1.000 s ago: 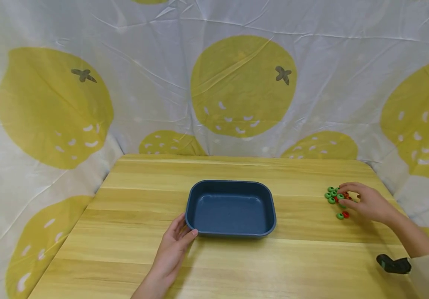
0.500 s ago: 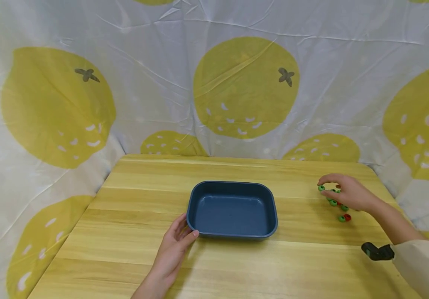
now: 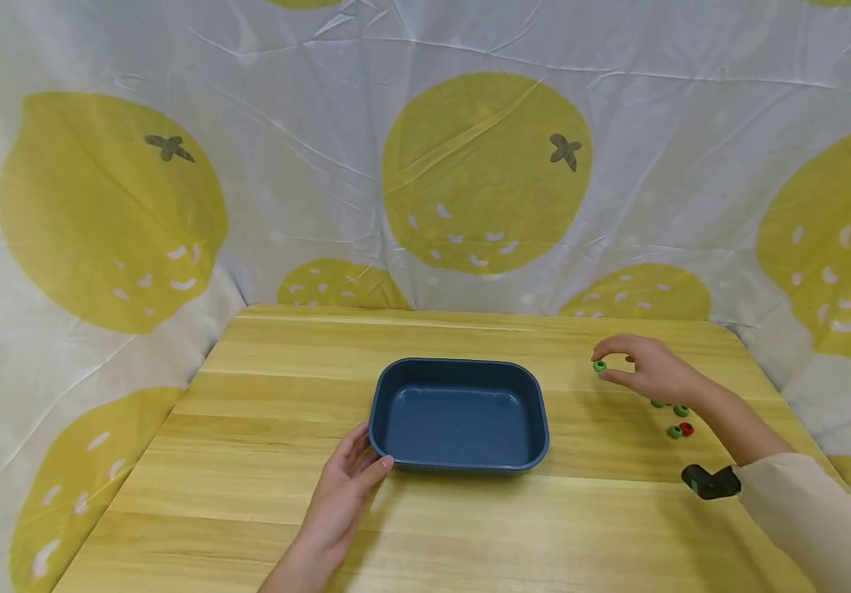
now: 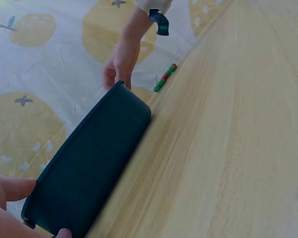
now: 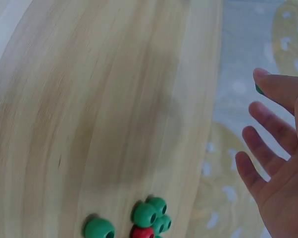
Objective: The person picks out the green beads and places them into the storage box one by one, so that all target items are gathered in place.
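In the head view a green bead point(image 3: 599, 366) with a hole is pinched between the thumb and fingertip of my right hand point(image 3: 651, 371), raised above the table right of the tray. Only a green sliver of this bead point(image 5: 259, 89) shows behind the thumb in the right wrist view. My left hand point(image 3: 339, 494) grips the near left corner of a dark blue rectangular tray point(image 3: 458, 467), thumb at the rim. Inside, the tray holds nothing. Green beads point(image 3: 674, 431) and a red bead point(image 3: 687, 429) lie on the table below my right hand, which hides others.
The wooden table point(image 3: 247, 461) meets a lemon-printed cloth point(image 3: 306, 181) behind and at both sides. A black strap piece point(image 3: 710, 482) sticks out from the right sleeve point(image 3: 803, 511). More green beads point(image 5: 144, 214) lie clustered at the bottom of the right wrist view.
My right hand has come away from the bead pile and moved left toward the tray, carrying one green bead. The left hand and the tray stay in place.
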A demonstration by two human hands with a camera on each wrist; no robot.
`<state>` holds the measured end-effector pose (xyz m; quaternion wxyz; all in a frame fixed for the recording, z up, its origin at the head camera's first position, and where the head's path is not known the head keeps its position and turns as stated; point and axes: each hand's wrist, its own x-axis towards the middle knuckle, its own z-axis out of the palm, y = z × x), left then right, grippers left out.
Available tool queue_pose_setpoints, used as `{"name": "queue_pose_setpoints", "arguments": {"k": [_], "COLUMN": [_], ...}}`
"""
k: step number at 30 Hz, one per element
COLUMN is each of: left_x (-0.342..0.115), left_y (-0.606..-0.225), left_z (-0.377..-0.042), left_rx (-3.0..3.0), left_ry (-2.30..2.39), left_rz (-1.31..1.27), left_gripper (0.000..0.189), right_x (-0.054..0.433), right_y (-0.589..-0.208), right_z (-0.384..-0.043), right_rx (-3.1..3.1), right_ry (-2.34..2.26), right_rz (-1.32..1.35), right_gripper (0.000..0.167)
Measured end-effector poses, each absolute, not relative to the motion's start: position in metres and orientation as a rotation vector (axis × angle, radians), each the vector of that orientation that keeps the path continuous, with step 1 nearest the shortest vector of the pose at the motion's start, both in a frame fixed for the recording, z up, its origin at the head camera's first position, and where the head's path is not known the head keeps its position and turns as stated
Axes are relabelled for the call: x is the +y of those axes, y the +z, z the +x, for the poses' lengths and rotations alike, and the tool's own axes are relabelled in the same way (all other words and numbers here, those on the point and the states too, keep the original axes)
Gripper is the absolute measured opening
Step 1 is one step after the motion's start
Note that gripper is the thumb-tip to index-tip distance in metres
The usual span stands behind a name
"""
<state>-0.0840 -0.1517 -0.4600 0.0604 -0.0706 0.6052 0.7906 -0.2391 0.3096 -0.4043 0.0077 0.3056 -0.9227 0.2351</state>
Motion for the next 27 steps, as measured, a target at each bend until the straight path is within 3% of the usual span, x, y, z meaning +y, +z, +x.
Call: {"name": "queue_pose_setpoints", "arguments": {"k": [27], "left_x": [-0.154], "left_y": [-0.462], "left_z": [-0.087], "left_rx": [1.867], "left_ry": [2.358], "left_rz": [-0.217], "left_gripper": [0.067], "right_x": [0.213], "right_y": [-0.391], "right_z": [-0.270], "right_rx": [-2.809], "right_ry": [0.817], "right_rz": [1.247], "right_gripper": [0.023]}}
